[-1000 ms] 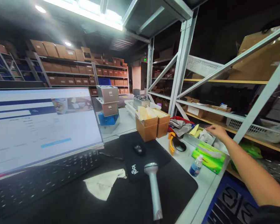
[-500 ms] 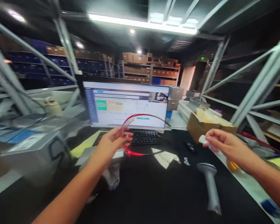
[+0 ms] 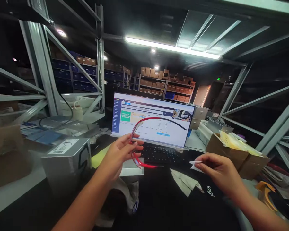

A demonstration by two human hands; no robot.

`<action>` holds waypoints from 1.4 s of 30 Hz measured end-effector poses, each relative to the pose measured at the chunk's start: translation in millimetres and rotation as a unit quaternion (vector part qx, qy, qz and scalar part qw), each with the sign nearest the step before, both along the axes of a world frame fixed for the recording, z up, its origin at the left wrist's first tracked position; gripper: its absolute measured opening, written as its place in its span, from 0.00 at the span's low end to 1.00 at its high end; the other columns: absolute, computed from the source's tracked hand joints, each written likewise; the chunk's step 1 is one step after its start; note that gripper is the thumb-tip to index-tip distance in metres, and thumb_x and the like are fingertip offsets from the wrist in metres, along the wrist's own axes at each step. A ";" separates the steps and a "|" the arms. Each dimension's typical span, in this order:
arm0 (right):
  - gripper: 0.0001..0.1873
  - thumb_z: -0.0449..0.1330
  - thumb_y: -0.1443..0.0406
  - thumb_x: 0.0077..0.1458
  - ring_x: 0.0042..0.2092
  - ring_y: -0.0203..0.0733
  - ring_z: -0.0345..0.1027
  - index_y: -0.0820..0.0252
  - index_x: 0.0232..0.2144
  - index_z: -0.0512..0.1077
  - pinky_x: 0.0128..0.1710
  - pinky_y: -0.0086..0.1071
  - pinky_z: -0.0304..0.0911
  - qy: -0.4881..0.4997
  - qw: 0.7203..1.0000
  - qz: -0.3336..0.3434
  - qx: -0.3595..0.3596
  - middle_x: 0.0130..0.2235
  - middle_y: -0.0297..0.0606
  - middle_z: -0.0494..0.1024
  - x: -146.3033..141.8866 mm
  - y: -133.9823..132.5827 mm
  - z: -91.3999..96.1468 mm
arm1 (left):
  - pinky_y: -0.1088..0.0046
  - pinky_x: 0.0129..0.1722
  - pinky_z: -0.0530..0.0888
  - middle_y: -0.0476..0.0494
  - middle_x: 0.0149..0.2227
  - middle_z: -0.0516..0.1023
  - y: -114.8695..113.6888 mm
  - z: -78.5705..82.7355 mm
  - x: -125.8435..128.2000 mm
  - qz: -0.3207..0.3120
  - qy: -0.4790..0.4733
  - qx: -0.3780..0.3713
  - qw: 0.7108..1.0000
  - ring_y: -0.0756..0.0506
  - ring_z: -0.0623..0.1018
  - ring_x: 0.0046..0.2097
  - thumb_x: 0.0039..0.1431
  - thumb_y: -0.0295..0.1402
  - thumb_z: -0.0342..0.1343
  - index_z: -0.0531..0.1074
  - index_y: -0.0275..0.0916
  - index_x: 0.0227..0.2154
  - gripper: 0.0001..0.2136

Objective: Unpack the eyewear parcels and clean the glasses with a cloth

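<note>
My left hand (image 3: pixel 118 154) is closed around the middle of a thin, glossy red curved band (image 3: pixel 148 119) with a black upper end. The band bows out like a letter C in front of the monitor (image 3: pixel 149 128), and its exact kind is unclear. Between the thumb and fingers of my right hand (image 3: pixel 219 170) is a small white piece of paper (image 3: pixel 195 164), apparently folded. A crumpled pale cloth (image 3: pixel 185 183) lies on the black desk mat (image 3: pixel 168 208) between my hands. Behind my left hand sits a flat white box (image 3: pixel 132 171).
A grey box (image 3: pixel 65 163) with a label stands at left. A black keyboard (image 3: pixel 159 154) lies under the monitor. Crumpled clear plastic (image 3: pixel 131 195) rests below my left wrist. At right are a cardboard box (image 3: pixel 233 157) of papers and an orange tape dispenser (image 3: pixel 267 192).
The view has swung left and up, so most things sit further right and lower. Both hands keep their holds; my right forearm now covers where the grey barcode scanner lay.
</note>
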State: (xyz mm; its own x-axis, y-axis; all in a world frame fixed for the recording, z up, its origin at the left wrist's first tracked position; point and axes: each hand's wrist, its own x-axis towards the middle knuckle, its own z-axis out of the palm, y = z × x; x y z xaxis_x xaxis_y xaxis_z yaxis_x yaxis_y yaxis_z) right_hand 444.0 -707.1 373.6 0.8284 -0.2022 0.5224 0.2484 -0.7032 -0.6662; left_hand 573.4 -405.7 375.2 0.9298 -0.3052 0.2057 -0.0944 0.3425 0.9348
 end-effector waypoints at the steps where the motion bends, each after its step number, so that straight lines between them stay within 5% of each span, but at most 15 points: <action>1: 0.10 0.68 0.56 0.52 0.29 0.42 0.74 0.54 0.27 0.81 0.29 0.31 0.68 0.004 1.000 0.006 -0.011 0.27 0.37 0.81 0.6 -1.4 0.7 | 0.68 0.37 0.81 0.38 0.42 0.81 0.6 0.3 1.3 -0.002 0.004 0.005 1.000 0.42 0.80 0.41 0.46 0.43 0.71 0.74 0.37 0.46 0.26; 8: 0.17 0.64 0.52 0.58 0.28 0.37 0.72 0.57 0.30 0.84 0.28 0.27 0.64 0.083 0.987 0.128 -0.056 0.28 0.38 0.81 1.8 -5.9 -1.2 | 0.69 0.37 0.82 0.38 0.44 0.81 -6.2 -2.6 2.5 -0.019 0.015 0.054 0.998 0.42 0.81 0.42 0.47 0.43 0.71 0.74 0.38 0.46 0.25; 15: 0.25 0.64 0.45 0.56 0.24 0.33 0.65 0.62 0.26 0.81 0.23 0.26 0.58 0.163 0.978 0.126 -0.017 0.24 0.36 0.77 -3.3 -9.4 -1.0 | 0.69 0.36 0.83 0.39 0.43 0.82 -8.8 -4.6 1.9 -0.011 0.012 0.079 0.997 0.39 0.81 0.44 0.44 0.43 0.73 0.76 0.39 0.45 0.25; 31: 0.16 0.62 0.55 0.63 0.31 0.35 0.75 0.61 0.32 0.83 0.31 0.25 0.65 0.102 0.971 0.191 -0.103 0.30 0.37 0.83 -2.7 -13.5 -12.9 | 0.73 0.34 0.82 0.39 0.42 0.82 -14.6 -9.8 3.6 -0.013 0.006 0.097 0.995 0.40 0.82 0.42 0.44 0.42 0.73 0.76 0.39 0.46 0.26; 37: 0.13 0.60 0.59 0.65 0.36 0.35 0.77 0.59 0.40 0.82 0.34 0.26 0.68 -0.024 0.949 0.163 -0.268 0.36 0.36 0.84 -2.2 -2.1 -12.9 | 0.74 0.32 0.82 0.37 0.43 0.81 -22.0 -11.8 1.4 -0.019 0.019 0.109 0.994 0.41 0.81 0.41 0.44 0.43 0.72 0.75 0.36 0.44 0.25; 42: 0.09 0.58 0.68 0.66 0.50 0.44 0.71 0.59 0.41 0.80 0.47 0.36 0.64 -0.183 0.840 0.042 -0.509 0.43 0.37 0.84 -4.1 9.0 -10.1 | 0.72 0.33 0.81 0.39 0.40 0.81 -31.2 -17.4 -0.9 -0.030 0.036 0.051 0.998 0.44 0.81 0.38 0.48 0.41 0.71 0.74 0.37 0.43 0.22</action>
State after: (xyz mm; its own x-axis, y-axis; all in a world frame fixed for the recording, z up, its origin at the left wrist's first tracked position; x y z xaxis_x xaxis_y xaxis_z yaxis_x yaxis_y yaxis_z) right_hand 439.8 -698.1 363.6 0.5640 0.5548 0.6117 0.3836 -0.8319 0.4009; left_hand 572.5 -437.0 357.8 0.9202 -0.3771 0.1051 -0.0086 0.2488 0.9685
